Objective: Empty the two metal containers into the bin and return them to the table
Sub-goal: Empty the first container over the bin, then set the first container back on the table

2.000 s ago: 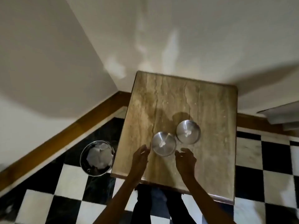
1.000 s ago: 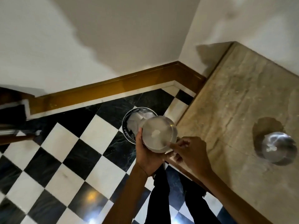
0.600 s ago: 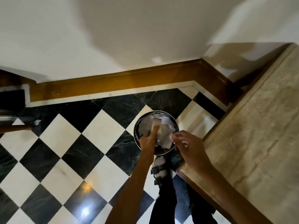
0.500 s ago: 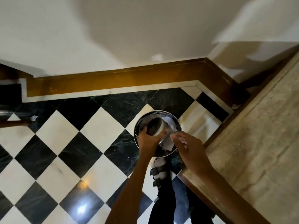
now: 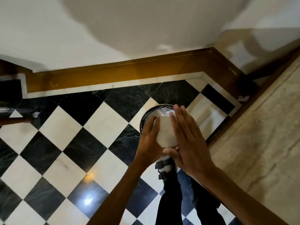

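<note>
— Where's the container (image 5: pixel 165 133)?
— Over the bin (image 5: pixel 146 114), upside down, base facing me. My left hand (image 5: pixel 150 143) wraps its side; my right hand (image 5: pixel 189 143) lies flat against it, fingers straight, pressed together

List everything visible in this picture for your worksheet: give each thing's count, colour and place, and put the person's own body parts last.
Metal container: one, silver, blurred, held above the bin.
Bin: one, dark rim, on the floor beside the table, mostly hidden; white paper inside.
Table: one, beige stone top, right edge.
Floor: black and white checked tiles.
Skirting: brown wood, along the wall foot.
Wall: white, top.
Left hand: one, gripping the container's left side.
Right hand: one, flat, fingers straight, against the container's right side.
Legs: dark trousers, bottom centre; sandal on one foot.
</note>
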